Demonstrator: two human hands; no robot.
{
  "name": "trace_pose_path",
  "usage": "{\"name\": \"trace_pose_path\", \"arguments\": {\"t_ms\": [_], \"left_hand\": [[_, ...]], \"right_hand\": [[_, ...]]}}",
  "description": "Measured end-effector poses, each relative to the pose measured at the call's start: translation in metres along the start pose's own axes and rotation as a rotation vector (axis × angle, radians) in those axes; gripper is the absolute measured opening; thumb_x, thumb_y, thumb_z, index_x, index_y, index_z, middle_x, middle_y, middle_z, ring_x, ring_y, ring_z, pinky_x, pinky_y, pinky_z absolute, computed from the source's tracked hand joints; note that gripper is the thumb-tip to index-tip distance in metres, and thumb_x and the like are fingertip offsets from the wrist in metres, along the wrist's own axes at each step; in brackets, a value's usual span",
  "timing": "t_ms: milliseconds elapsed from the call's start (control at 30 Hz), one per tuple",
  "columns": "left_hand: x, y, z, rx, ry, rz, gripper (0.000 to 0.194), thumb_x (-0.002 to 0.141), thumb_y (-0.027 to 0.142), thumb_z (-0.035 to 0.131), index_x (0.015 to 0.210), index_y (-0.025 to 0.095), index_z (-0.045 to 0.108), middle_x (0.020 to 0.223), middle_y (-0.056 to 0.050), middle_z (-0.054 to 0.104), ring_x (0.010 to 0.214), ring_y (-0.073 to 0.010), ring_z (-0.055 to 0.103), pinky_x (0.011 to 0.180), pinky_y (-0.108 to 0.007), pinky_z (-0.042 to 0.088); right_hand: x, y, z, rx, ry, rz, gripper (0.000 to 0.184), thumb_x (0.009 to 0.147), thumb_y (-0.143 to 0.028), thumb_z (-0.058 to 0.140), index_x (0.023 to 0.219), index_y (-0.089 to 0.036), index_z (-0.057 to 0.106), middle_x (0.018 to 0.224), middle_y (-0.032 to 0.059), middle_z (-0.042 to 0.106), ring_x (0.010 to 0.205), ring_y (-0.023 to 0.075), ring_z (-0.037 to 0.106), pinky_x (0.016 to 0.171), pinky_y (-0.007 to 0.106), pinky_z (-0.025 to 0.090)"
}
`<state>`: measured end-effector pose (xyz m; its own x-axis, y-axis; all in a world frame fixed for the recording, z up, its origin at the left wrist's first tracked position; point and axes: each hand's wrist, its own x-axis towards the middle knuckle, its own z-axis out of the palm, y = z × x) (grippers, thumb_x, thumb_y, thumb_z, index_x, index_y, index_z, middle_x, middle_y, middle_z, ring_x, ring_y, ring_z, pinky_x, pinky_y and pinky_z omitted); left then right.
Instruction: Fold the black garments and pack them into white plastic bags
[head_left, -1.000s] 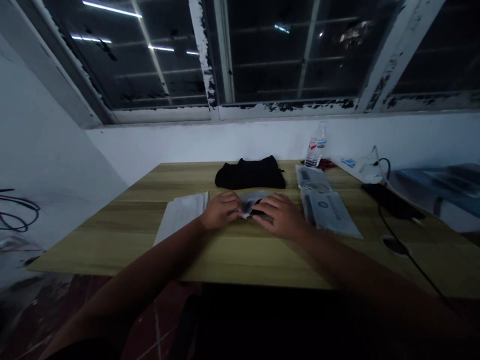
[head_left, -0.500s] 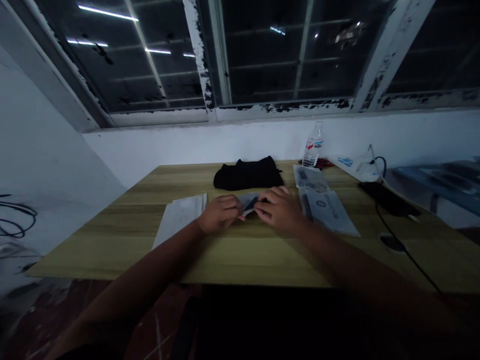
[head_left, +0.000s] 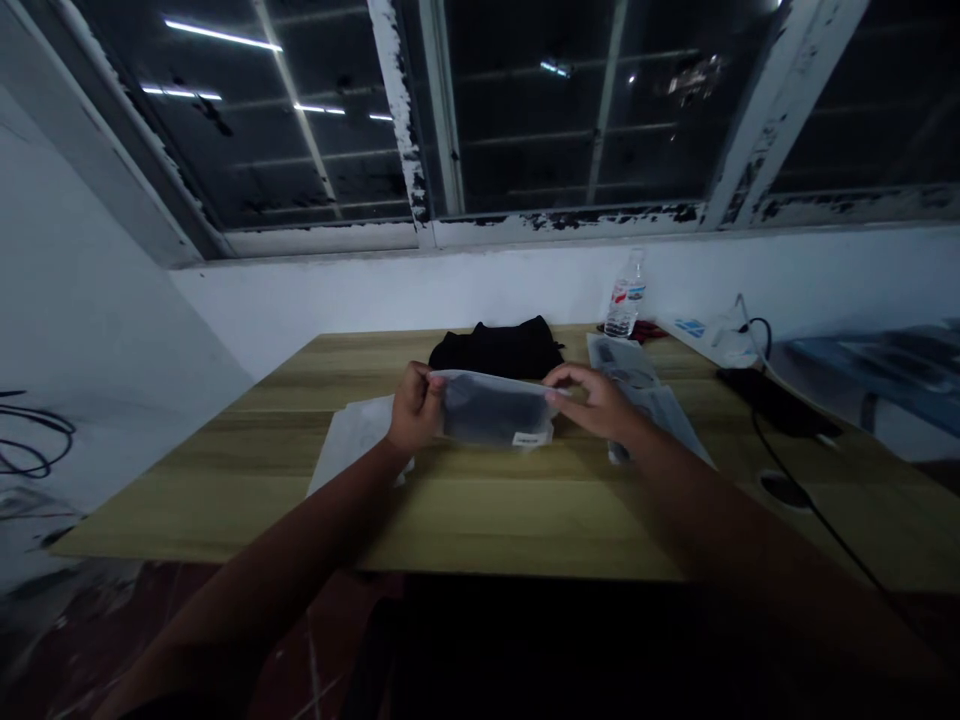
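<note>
The person's forearms reach in from the bottom of the view to the wooden desk (head_left: pixel 517 510). The left hand (head_left: pixel 412 410) is closed on the left end of a translucent plastic bag (head_left: pixel 491 410), gripping it between thumb and fingers. The right hand (head_left: pixel 592 405) pinches the bag's right end, its fingers (head_left: pixel 562 376) curved and their tips on the plastic. The bag is held flat between the hands, above the desk. A dark item shows through it, and a small white label (head_left: pixel 527 438) sits near its lower edge.

Below the left hand, a white sheet-like packet (head_left: pixel 352 435) lies on the desk. Beside the right hand lie two grey printed packets (head_left: pixel 630 385), partly behind that hand. Just behind the bag is a folded black cloth (head_left: pixel 495 350). Farther right stand a plastic water bottle (head_left: pixel 626 295) and a black flat object (head_left: pixel 776 400), with a dark cable (head_left: pixel 795 470) beside a round desk grommet (head_left: pixel 782 490). Beyond the desk are a white wall (head_left: pixel 390 300) and a dark window (head_left: pixel 570 110) with a peeling frame.
</note>
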<state>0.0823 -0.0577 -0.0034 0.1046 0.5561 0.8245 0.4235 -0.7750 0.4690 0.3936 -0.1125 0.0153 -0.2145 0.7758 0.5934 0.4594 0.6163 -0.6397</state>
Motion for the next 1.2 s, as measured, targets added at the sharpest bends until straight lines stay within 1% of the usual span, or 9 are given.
{"name": "trace_pose_path", "arguments": {"t_ms": [67,167,267,400,500,567,733,967,1200], "left_hand": [[-0.002,-0.001,0.006,-0.025,0.0,-0.053,0.04,0.103,0.061,0.044,0.09,0.023,0.045,0.072,0.003,0.05,0.065,-0.0144,0.052,0.064,-0.028,0.047],[-0.001,-0.005,0.01,-0.059,-0.029,-0.126,0.042,0.102,0.064,0.045,0.091,0.023,0.045,0.075,0.003,0.052,0.068,-0.0141,0.054,0.067,-0.028,0.048],[0.003,-0.016,0.009,-0.103,-0.153,-0.218,0.042,0.102,0.064,0.043,0.096,0.023,0.049,0.085,-0.001,0.063,0.076,-0.0155,0.063,0.07,-0.029,0.052],[0.008,-0.038,0.005,0.082,-0.34,-0.25,0.045,0.102,0.061,0.041,0.1,0.021,0.062,0.101,-0.006,0.071,0.097,-0.0212,0.069,0.087,-0.035,0.056],[0.006,-0.051,0.005,0.331,-0.55,-0.237,0.046,0.099,0.056,0.047,0.122,0.021,0.065,0.133,-0.012,0.067,0.129,-0.0276,0.06,0.112,-0.042,0.047],[0.003,-0.055,0.006,0.431,-0.697,-0.235,0.054,0.096,0.056,0.053,0.138,0.022,0.06,0.152,-0.012,0.055,0.145,-0.0317,0.048,0.121,-0.048,0.037],[0.0,-0.055,0.007,0.509,-0.934,-0.194,0.06,0.1,0.057,0.043,0.15,0.025,0.053,0.159,-0.01,0.05,0.148,-0.0308,0.045,0.122,-0.049,0.035],[0.002,-0.052,0.006,0.535,-0.896,-0.19,0.062,0.098,0.058,0.048,0.151,0.024,0.053,0.159,-0.01,0.05,0.146,-0.031,0.047,0.122,-0.046,0.037],[0.003,-0.058,0.01,0.632,-0.774,-0.225,0.064,0.101,0.05,0.049,0.157,0.02,0.044,0.171,-0.013,0.026,0.158,-0.0362,0.026,0.126,-0.054,0.028]], "right_hand": [[-0.004,0.001,0.01,0.103,-0.113,0.125,0.04,0.084,-0.049,0.073,0.115,-0.025,0.071,0.109,0.0049,0.076,0.096,0.0223,0.07,0.085,0.036,0.056],[-0.005,0.003,0.016,0.072,-0.179,0.26,0.042,0.086,-0.06,0.067,0.102,-0.022,0.076,0.083,0.0019,0.075,0.073,0.0203,0.068,0.065,0.032,0.055],[0.002,0.007,-0.002,-0.174,0.07,0.291,0.045,0.089,-0.061,0.06,0.088,-0.019,0.078,0.064,0.0017,0.069,0.06,0.0204,0.063,0.058,0.031,0.05],[0.011,0.02,-0.052,-0.61,0.51,0.116,0.04,0.095,-0.045,0.052,0.096,-0.016,0.08,0.09,0.0125,0.078,0.087,0.0276,0.071,0.081,0.038,0.054],[0.013,0.034,-0.081,-0.836,0.657,0.114,0.042,0.098,-0.036,0.046,0.117,-0.013,0.076,0.107,0.0175,0.077,0.103,0.0307,0.069,0.09,0.041,0.052],[0.012,0.043,-0.086,-0.933,0.563,0.18,0.044,0.098,-0.035,0.045,0.123,-0.013,0.074,0.116,0.0188,0.075,0.109,0.0316,0.068,0.093,0.042,0.051],[0.008,0.06,-0.065,-1.0,-0.188,0.457,0.034,0.09,-0.046,0.066,0.107,-0.021,0.081,0.116,0.0154,0.077,0.108,0.0335,0.07,0.091,0.042,0.051],[0.004,0.068,-0.067,-1.02,-0.176,0.464,0.031,0.097,-0.036,0.055,0.108,-0.02,0.08,0.114,0.014,0.077,0.106,0.0302,0.071,0.088,0.038,0.052],[0.007,0.059,-0.033,-0.968,-0.368,0.195,0.04,0.093,-0.031,0.061,0.131,-0.023,0.072,0.154,0.0132,0.055,0.138,0.033,0.052,0.118,0.052,0.036]]}}
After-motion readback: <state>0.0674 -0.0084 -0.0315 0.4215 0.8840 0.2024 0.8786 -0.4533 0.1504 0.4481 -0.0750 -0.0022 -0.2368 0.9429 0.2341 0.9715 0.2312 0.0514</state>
